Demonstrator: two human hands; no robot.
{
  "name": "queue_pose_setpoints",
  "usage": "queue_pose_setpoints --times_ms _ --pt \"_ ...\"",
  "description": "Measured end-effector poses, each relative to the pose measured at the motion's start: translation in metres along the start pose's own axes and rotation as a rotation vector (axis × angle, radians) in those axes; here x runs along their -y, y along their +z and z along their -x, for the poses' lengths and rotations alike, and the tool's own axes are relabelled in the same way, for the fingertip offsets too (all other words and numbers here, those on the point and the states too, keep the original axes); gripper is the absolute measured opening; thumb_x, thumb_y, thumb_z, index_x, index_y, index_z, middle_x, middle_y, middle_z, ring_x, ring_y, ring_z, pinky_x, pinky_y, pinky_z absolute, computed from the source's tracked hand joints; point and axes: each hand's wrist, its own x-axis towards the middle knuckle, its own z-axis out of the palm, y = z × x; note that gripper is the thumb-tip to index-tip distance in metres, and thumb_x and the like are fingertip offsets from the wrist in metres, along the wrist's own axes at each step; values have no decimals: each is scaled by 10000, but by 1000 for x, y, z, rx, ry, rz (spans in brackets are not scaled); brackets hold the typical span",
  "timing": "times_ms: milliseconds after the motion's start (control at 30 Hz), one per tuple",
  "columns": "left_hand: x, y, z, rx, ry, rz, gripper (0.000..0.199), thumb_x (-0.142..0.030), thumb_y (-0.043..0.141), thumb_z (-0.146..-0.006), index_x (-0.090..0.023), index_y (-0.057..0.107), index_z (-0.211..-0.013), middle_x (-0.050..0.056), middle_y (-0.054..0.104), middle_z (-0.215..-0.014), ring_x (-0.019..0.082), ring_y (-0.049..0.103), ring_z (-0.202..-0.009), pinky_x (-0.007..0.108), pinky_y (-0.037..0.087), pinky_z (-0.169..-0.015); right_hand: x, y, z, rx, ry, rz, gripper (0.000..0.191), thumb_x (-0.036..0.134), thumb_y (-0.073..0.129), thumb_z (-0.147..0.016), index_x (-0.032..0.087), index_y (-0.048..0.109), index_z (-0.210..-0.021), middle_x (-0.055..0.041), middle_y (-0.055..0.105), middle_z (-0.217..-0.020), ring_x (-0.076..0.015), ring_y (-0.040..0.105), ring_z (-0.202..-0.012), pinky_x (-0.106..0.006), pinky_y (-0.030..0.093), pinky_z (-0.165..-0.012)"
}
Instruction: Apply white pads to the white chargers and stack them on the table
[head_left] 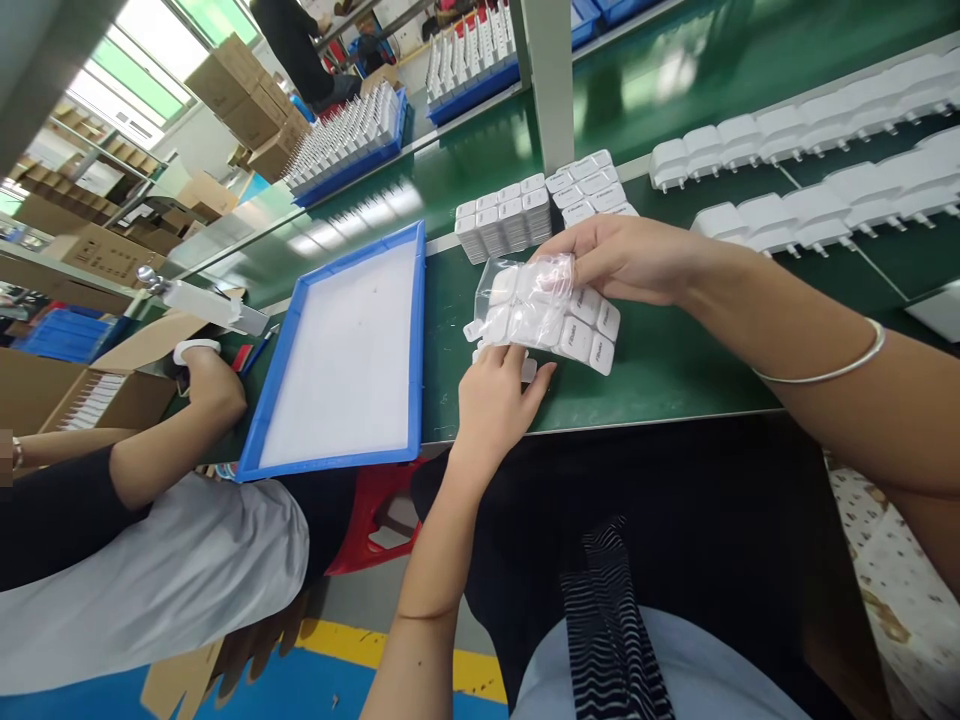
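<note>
My right hand (615,258) pinches a clear plastic bag (525,300) together with a white sheet (576,338) marked into rounded, printed squares. The bag lies across the sheet's left part; whether the sheet is inside it I cannot tell. Just below, my left hand (495,395) has its fingers around a small white piece (529,370), mostly hidden by the fingers and bag. Its thumb is spread to the right. Behind the bag stand a stack of similar white printed sheets (504,222) and a second stack (589,188).
A blue-rimmed tray (417,350) with a white bottom lies left on the green table (675,370). Rows of white plug adapters (810,212) stand at right. A metal post (551,90) rises behind the stacks. Another person's arm (176,430) is at far left, by a cardboard box.
</note>
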Motion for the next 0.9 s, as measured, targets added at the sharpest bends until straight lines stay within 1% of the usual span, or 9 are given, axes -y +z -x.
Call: queue_pose_setpoints --times_ms 100,200,267,433,567,700,800,833,900 --pt "7 -7 2 -166 -121 339 174 -352 606 -960 -196 667 -1006 66 667 -979 181 615 -851 288 463 -712 1 1 1 40 5 34 103 188 718 -842 120 726 -919 -32 709 -818 -119 679 -697 -207 533 -616" --pt "13 -15 2 -363 -259 738 259 -371 480 -1025 -214 671 -1103 70 676 -1018 160 622 -856 269 478 -696 0 4 3 120 2 90 127 211 722 -861 143 738 -967 -4 698 -767 -108 677 -698 -191 532 -628" --pt "13 -21 3 -435 -279 841 280 -399 501 -1019 -232 664 -1174 75 681 -1071 160 632 -882 263 487 -699 -2 7 3 178 0 127 131 227 703 -891 158 741 -996 14 683 -724 -99 671 -696 -180 527 -636" --pt "1 -27 6 -457 -127 646 169 -328 633 -960 -252 708 -1091 68 637 -1160 193 605 -1070 298 489 -852 -7 13 0 203 12 206 150 221 660 -926 160 738 -1038 11 702 -736 -90 645 -645 -181 503 -608" --pt "-12 -22 8 -450 -99 416 121 -300 678 -932 -238 711 -1031 66 629 -1134 218 554 -1147 376 416 -1027 -9 16 -2 166 29 204 140 203 671 -904 155 738 -1017 5 718 -769 -84 625 -617 -183 472 -568" --pt "-26 -19 15 -416 1 271 143 -288 697 -915 -226 686 -1044 68 679 -1081 224 599 -1051 390 413 -925 -10 20 -3 148 29 139 88 196 690 -889 154 733 -953 9 721 -764 -72 617 -599 -173 466 -554" --pt "-31 -22 23 -333 156 376 96 -278 693 -922 -256 700 -1016 23 728 -935 193 656 -912 380 438 -862 -11 20 -3 109 12 109 72 179 703 -878 160 730 -942 3 740 -823 -77 643 -647 -168 487 -577" --pt "-30 -23 24 -372 162 452 95 -260 669 -937 -262 701 -1028 13 728 -898 178 661 -868 365 457 -835 -11 19 -3 103 8 102 77 177 702 -878 161 729 -949 0 744 -839 -80 650 -658 -169 493 -583" --pt "-23 -24 22 -529 71 570 144 -223 626 -959 -260 705 -1074 25 715 -952 159 657 -864 324 493 -777 -11 19 -3 117 4 100 106 186 692 -892 163 725 -989 -6 749 -864 -85 658 -670 -175 501 -592"
